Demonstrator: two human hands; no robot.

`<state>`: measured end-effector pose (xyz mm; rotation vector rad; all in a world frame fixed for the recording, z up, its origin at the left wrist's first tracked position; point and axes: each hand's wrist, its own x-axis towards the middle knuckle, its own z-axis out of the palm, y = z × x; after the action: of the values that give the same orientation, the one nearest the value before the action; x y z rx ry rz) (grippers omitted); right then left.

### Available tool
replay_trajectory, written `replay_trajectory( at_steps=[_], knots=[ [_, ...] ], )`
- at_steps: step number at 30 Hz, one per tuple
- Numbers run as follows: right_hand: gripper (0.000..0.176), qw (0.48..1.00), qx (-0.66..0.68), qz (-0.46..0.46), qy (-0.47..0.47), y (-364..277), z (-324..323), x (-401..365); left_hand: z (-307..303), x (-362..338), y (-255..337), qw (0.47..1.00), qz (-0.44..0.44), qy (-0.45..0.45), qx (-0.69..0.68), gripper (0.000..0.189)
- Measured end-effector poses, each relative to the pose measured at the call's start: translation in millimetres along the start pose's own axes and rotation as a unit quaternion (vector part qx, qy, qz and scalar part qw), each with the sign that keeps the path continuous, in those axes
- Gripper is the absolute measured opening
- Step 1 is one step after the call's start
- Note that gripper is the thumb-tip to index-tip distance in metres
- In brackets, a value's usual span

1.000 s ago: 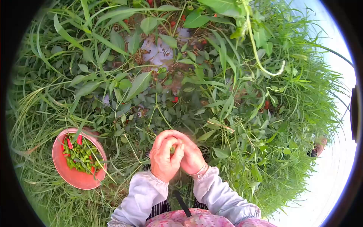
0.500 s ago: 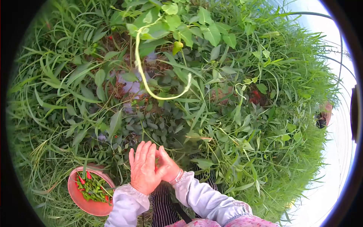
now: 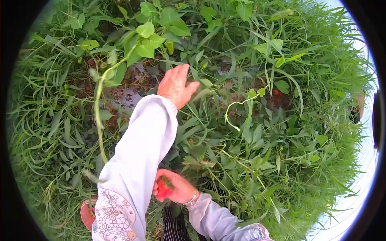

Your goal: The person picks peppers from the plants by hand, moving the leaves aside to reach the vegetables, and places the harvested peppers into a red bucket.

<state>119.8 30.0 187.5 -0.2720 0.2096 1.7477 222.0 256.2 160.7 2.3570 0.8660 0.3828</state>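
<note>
My left hand reaches forward over the plants, back upward, thumb apart from the stretched fingers. It is close to green leaves and stems, and I see nothing held in it. Nearer my body, my right hand is curled around red peppers with a bit of green showing on them. How many it holds is hidden by the fingers. A reddish bucket on the grass at lower left is mostly covered by my left sleeve. A yellow-green pepper hangs beyond my left hand.
A pale bent vine arches up at left, and a thinner curling tendril stands right of centre. Red fruits show low among leaves at right. Plastic sheeting lies under the plants. Tall grass surrounds everything.
My hands were together above the plants near my body. The left has moved forward and apart; the right has turned, showing the red peppers. My left arm now covers most of the bucket.
</note>
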Motion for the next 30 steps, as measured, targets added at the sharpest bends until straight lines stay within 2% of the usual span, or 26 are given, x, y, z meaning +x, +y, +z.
replay_trajectory(
  at_steps=[1,2,3,5,7,9,11,13,15,17,19,20,21,22,24,27,28,30],
  knots=[
    [0.057,1.0,0.005,-0.013,-0.013,-7,-3,-3,9,5,5,0.992,-0.007,-0.111,0.061,0.046],
    [0.055,0.996,0.089,-0.023,-0.024,-14,-11,-5,25,-1,8,0.961,0.013,-0.208,0.182,0.04],
    [0.053,0.993,0.086,-0.086,-0.003,-24,-4,-8,42,-8,7,0.88,0.072,-0.283,0.374,0.041],
    [0.054,0.979,0.132,-0.152,0.018,-37,-10,-9,59,-19,-2,0.767,0.072,-0.379,0.514,0.043],
    [0.059,0.975,0.108,-0.184,0.055,-47,-16,-9,52,-33,-29,0.787,-0.007,-0.322,0.526,0.038],
    [0.058,0.965,0.1,-0.224,0.093,-60,-10,-7,23,-45,-45,0.779,-0.068,-0.391,0.485,0.037],
    [0.054,0.946,0.128,-0.271,0.124,-70,-6,-6,-12,-62,-37,0.787,-0.144,-0.438,0.411,0.039],
    [0.053,0.912,0.196,-0.3,0.201,-86,-9,-11,-22,-96,-49,0.805,-0.204,-0.426,0.359,0.039],
    [0.053,0.877,0.247,-0.324,0.253,-94,-20,-15,-18,-133,-67,0.813,-0.217,-0.436,0.32,0.042],
    [0.053,0.871,0.234,-0.323,0.287,-94,-21,-15,-33,-147,-52,0.836,-0.247,-0.441,0.214,0.046],
    [0.052,0.878,0.226,-0.299,0.298,-93,-15,-13,11,-238,-131,0.866,-0.27,-0.42,0.041,0.062],
    [0.05,0.881,0.223,-0.289,0.3,-91,-14,-11,14,-262,-110,0.842,-0.406,-0.344,-0.088,0.06],
    [0.049,0.883,0.221,-0.28,0.305,-88,-14,-10,18,-277,-89,0.783,-0.525,-0.256,-0.214,0.06],
    [0.049,0.893,0.22,-0.279,0.277,-86,-17,-10,22,-283,-88,0.751,-0.563,-0.241,-0.247,0.059],
    [0.049,0.89,0.217,-0.27,0.299,-81,-16,-7,37,-295,-92,0.677,-0.633,-0.207,-0.315,0.057],
    [0.049,0.896,0.194,-0.234,0.324,-74,-16,-3,56,-293,-113,0.735,-0.588,-0.242,-0.236,0.053],
    [0.05,0.897,0.186,-0.226,0.33,-72,-17,-1,35,-261,-95,0.763,-0.544,-0.312,-0.154,0.044],
    [0.055,0.899,0.171,-0.217,0.339,-68,-17,1,12,-238,-85,0.879,-0.371,-0.299,0.026,0.038]
  ],
)
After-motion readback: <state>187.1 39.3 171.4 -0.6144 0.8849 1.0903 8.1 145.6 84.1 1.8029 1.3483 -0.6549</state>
